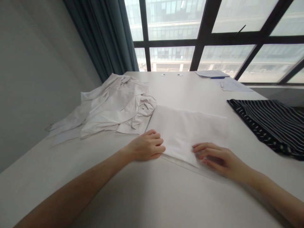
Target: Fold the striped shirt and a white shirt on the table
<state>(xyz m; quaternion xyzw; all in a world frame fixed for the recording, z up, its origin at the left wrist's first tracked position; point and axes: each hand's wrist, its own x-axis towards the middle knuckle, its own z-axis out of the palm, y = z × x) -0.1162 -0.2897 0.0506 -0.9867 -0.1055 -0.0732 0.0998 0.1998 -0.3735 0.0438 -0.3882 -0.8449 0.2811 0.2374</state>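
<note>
A folded white cloth [185, 126] lies flat on the white table [133, 196] in front of me, its layers showing along the near edge. My left hand [149, 146] is closed on the cloth's near left corner, fingers curled over it. Over the near right part of the cloth rests my right hand [213, 158], fingers loosely bent and apart, fingertips on or just above the fabric; slight blur hides the exact contact. Left of the folded cloth, a crumpled heap of white garments [111, 107] reaches close to its far left corner.
A black garment with white stripes [275, 123] lies at the right. Papers [234, 85] and a blue pen [217, 77] are at the far right of the table. Behind stand a dark teal curtain [106, 34] and large framed windows [173, 19]; a grey wall [35, 79] borders the left.
</note>
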